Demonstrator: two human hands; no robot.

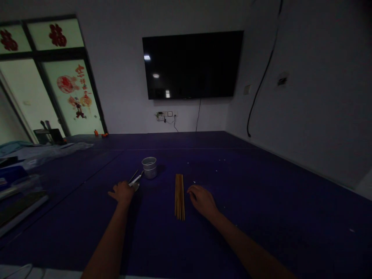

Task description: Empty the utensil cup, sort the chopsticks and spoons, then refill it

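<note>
My left hand [123,191] rests low over the table, its thumb side closed on a metal spoon [136,186] and one finger sticking out to the left. A pale handle and a thin dark handle [133,175] extend past the fingers; their hidden ends I cannot make out. Just beyond stands an upright, grey metal cup [150,169]. Several wooden chopsticks [179,197] lie side by side in front of me, pointing away. To their right, apart from them, is my right hand [203,200], loosely bent, with a gap between thumb and fingers and nothing held.
The purple tabletop [261,217] carries small white scraps. Plastic wrapping [55,153], a blue box [13,174] and a dark holder [50,135] are at the left. Small orange items [104,135] sit near the far edge. A television [193,66] hangs on the wall.
</note>
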